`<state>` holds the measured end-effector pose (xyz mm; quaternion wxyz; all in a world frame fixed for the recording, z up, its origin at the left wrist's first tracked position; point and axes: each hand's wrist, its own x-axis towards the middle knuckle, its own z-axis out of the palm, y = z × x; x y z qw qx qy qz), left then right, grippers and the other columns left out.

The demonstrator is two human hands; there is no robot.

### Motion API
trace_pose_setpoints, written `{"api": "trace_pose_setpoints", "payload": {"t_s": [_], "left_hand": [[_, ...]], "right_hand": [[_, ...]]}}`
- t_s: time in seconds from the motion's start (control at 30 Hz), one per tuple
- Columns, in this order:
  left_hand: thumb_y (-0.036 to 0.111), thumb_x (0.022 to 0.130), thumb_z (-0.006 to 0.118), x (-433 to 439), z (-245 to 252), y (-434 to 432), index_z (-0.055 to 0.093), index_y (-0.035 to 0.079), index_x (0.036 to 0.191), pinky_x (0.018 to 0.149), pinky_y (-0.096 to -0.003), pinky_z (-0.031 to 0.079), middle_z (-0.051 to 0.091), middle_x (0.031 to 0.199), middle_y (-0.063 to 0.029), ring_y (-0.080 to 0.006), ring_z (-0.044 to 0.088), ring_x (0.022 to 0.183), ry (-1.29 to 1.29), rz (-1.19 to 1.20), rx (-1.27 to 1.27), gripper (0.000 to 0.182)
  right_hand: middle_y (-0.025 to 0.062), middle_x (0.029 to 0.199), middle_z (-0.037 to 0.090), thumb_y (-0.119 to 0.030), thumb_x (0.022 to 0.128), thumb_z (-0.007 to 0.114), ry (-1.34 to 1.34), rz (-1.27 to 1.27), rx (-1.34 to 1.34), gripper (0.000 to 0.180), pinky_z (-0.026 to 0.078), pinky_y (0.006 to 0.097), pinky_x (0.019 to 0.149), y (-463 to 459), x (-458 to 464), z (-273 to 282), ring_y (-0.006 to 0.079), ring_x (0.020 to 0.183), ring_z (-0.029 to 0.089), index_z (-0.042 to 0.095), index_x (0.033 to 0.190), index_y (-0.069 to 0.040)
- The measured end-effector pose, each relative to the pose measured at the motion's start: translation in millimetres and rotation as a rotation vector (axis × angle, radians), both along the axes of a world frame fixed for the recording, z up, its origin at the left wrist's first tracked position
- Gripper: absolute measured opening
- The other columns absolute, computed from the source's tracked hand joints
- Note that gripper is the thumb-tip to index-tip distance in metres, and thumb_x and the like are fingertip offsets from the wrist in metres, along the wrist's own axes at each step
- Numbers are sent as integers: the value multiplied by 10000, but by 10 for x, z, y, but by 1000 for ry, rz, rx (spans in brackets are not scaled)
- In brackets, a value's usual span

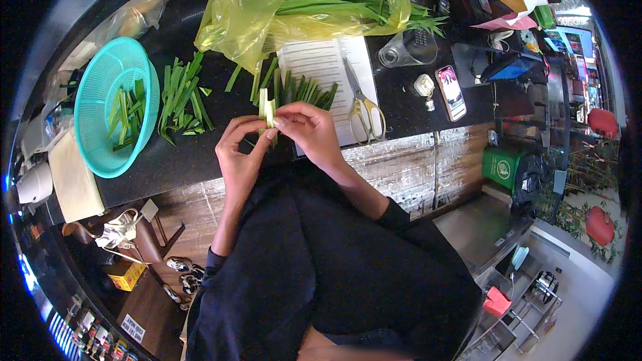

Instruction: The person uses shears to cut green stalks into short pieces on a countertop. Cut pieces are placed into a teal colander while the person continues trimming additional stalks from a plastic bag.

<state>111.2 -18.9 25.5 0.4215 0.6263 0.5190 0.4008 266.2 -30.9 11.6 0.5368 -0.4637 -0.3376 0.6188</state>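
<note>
Between the fingertips of my left hand [244, 148] and my right hand [312, 133] is a short pale-green leaf piece [269, 110], held upright above the counter's front edge. Cut green leaf lengths [301, 89] lie just beyond my hands, partly on a printed sheet [326, 60]. Scissors with yellowish handles [362, 105] rest on the sheet, right of my right hand. Left of my hands is a pile of cut leaves [184, 95]. A turquoise plastic colander [93, 125] farther left holds more cut pieces [128, 113]. Long leaves [333, 2] stick out of a yellow plastic bag [246, 15].
A clear glass [409, 50] lies on its side at the back right. Nearby are a white earphone case [424, 85] and a lit phone [451, 93] on the dark counter [411, 115]. A cream board [75, 180] lies by the colander, with a filled plastic bag [143, 7] behind.
</note>
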Motion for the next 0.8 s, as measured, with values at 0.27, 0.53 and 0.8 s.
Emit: {"api": "trace_pose_setpoints", "payload": {"t_s": [0.27,0.53,0.8], "left_hand": [[49,772,742,-16,-52,42,704,1,901,792,-290,494,667,973,-112,-180,634,870,-54,-28,-34,142],[59,808,722,-63,-120,56,703,-8,929,772,-264,487,649,986,-103,-141,610,861,-196,-69,-136,139],[84,809,712,-43,-28,51,705,6,924,821,-317,489,670,955,-124,-220,641,912,-54,-47,-19,139]], "right_hand": [[64,881,661,-88,837,722,-13,8,86,200,511,225,723,74,27,-75,102,820,639,623,977,15],[72,931,664,-79,876,673,-50,42,7,187,514,224,730,55,70,-77,95,836,623,615,1015,31],[72,926,657,-49,878,666,-156,-58,53,173,502,215,739,35,30,-48,91,847,613,642,1012,59]]}}
